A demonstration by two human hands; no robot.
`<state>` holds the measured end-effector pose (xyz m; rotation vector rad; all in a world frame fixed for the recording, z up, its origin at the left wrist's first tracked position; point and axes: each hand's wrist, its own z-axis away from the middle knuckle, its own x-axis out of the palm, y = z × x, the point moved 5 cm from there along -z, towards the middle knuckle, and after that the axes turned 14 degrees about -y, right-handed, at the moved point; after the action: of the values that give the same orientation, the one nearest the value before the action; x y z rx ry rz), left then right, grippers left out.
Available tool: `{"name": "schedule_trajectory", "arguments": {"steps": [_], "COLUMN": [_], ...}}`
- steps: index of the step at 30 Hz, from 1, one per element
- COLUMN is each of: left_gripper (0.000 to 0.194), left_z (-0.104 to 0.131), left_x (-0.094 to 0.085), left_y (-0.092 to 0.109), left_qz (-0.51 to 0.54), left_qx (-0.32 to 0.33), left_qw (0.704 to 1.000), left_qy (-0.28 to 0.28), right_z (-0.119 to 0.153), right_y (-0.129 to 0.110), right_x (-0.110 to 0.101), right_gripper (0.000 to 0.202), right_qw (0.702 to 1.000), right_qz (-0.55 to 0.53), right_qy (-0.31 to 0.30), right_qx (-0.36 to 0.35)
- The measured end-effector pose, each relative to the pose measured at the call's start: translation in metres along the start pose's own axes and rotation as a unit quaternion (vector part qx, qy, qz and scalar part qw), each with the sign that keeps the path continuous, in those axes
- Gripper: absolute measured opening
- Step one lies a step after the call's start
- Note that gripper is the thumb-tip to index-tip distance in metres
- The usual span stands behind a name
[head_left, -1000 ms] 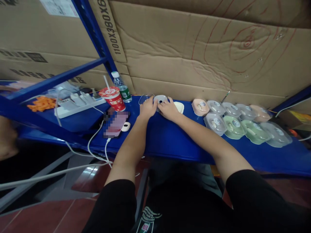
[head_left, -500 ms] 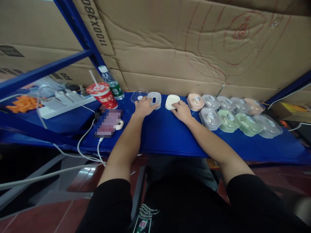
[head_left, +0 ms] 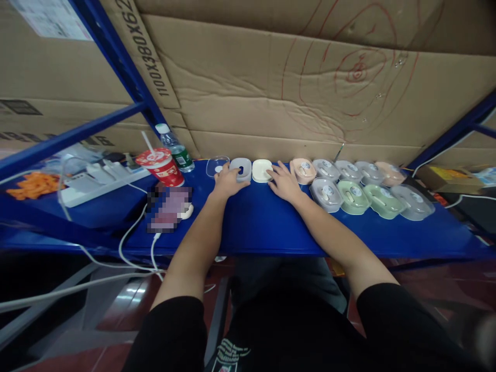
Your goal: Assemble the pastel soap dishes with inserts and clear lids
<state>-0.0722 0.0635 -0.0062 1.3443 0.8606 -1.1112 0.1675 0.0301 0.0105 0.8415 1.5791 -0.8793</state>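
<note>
A grey rounded-square container (head_left: 243,164) with a dark oval opening in its top stands at the back of the blue table. My left hand (head_left: 225,182) grips its near left side, thumb along the front and fingers over the top. Right beside it sits a cream rounded-square container (head_left: 260,170). My right hand (head_left: 285,182) has its fingers spread, the fingertips at the cream container's right edge. Left of the grey container lies a clear plastic lid (head_left: 217,163) with a white round spot, partly behind my left fingers.
Several lidded containers in peach, grey and green (head_left: 353,196) stand in two rows at the right. A red cup (head_left: 165,169) with a straw, a water bottle (head_left: 180,152), a blurred-out device (head_left: 170,209) and a power strip (head_left: 101,186) are at the left. Cardboard (head_left: 240,77) walls the back.
The cream container has shifted left, up against the grey one. My right fingers have spread and moved towards its right edge. The head view has tilted up slightly.
</note>
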Motion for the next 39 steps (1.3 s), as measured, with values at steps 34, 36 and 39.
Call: {"name": "schedule_trajectory", "arguments": {"steps": [34,36,39], "left_gripper": [0.089,0.083,0.072], "left_z": [0.001,0.01,0.024], "left_x": [-0.009,-0.016,-0.018], "left_y": [0.016,0.027,0.051], "left_qz": [0.05,0.066,0.127], "left_qx": [0.059,0.11,0.233], "left_qw": [0.99,0.978,0.951], "left_qy": [0.12,0.166,0.16], "right_z": [0.043,0.043,0.042], "right_y": [0.055,0.054,0.05], "right_x": [-0.044,-0.047,-0.042], "right_gripper": [0.056,0.06,0.073], "right_qw": [0.969,0.952,0.917], "right_qz": [-0.078,-0.156,-0.295], "right_qy": [0.139,0.211,0.24], "right_qx": [0.188,0.156,0.121]}}
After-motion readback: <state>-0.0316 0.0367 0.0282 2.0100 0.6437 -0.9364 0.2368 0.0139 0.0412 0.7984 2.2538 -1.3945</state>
